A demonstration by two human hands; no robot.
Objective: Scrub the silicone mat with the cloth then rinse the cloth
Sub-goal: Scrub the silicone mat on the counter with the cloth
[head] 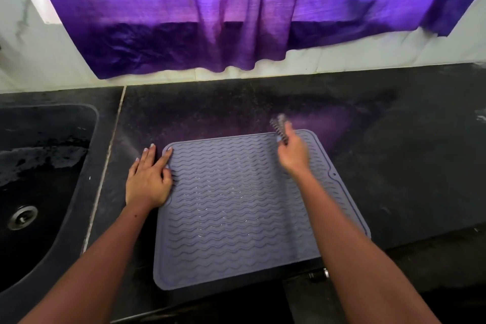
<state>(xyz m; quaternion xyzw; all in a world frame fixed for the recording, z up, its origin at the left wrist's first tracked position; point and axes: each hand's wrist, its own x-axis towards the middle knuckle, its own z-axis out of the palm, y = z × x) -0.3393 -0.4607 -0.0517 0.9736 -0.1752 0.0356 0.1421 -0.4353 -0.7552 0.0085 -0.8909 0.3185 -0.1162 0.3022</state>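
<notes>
**Mat pinned flat, cloth at its far edge**

While the purple curtain (210, 13) fills the top of the frame and the dark sink (39, 166) sits at left, the grey wavy-ribbed silicone mat (236, 205) lies flat at centre on the black stone counter (394, 166). It looks floppy, light and wet-slick. The left hand (148, 181) presses its left edge, fingers straight. The right hand (293, 154), blurred, grips a small bunched cloth (280, 126) at upper right.
</notes>
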